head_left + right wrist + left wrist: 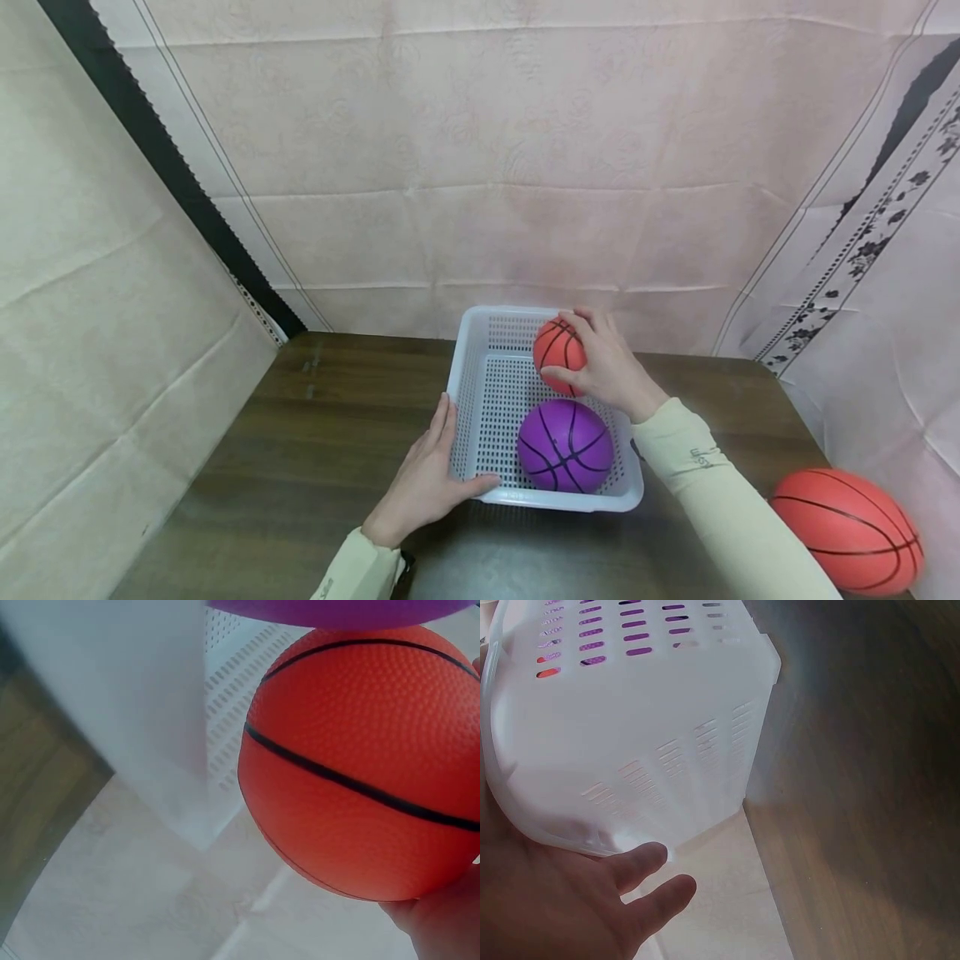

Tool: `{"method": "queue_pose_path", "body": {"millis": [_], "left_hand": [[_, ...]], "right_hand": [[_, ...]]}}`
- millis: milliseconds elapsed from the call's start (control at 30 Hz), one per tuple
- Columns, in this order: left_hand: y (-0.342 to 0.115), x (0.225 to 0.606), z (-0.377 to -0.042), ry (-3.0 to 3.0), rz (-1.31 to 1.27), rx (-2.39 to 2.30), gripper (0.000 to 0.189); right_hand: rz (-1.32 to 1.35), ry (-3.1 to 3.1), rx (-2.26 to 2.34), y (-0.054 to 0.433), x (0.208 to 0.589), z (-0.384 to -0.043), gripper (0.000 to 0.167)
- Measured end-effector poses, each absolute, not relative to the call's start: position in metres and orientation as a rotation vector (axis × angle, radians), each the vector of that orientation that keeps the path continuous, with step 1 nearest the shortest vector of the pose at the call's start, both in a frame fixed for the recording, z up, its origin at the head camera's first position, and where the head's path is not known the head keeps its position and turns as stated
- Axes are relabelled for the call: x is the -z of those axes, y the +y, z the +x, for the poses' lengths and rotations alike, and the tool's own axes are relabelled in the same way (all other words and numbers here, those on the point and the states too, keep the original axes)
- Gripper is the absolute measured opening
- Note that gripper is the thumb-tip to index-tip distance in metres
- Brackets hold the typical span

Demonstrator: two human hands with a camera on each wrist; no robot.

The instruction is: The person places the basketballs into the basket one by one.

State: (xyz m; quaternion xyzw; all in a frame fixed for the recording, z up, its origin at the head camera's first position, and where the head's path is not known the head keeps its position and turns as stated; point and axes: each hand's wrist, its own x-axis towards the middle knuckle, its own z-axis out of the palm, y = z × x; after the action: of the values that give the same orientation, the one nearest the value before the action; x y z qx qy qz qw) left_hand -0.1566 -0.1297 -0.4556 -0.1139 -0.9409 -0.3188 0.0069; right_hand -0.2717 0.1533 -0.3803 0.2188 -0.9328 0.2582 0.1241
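A small orange-red toy basketball (558, 354) is held by my right hand (611, 367) near the far right part of a white plastic basket (468, 417). Thumb and fingers spread round the ball; the right wrist view shows its pebbled skin (360, 780) up close. A purple ball (566, 446) with black lines lies in the near half of the basket. My left hand (427, 475) rests against the basket's left side, its fingers straight along the outer wall and the thumb over the rim near the front corner. Two fingers reach past the rim in the left wrist view.
A larger orange-red basketball (847, 531) sits at the right front of the dark wooden table (337, 442), partly behind my right sleeve. Pale cloth (510, 167) hangs behind the table and at both sides.
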Motion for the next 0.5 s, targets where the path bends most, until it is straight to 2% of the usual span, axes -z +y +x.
{"method": "queue_pose_path", "body": {"millis": [500], "left_hand": [[-0.1295,0.4578,-0.1570,-2.925,-0.348,1.000,0.125]], "right_hand": [[0.652,-2.810,-0.696,0.1548,0.3812,-0.2737,0.080]]}}
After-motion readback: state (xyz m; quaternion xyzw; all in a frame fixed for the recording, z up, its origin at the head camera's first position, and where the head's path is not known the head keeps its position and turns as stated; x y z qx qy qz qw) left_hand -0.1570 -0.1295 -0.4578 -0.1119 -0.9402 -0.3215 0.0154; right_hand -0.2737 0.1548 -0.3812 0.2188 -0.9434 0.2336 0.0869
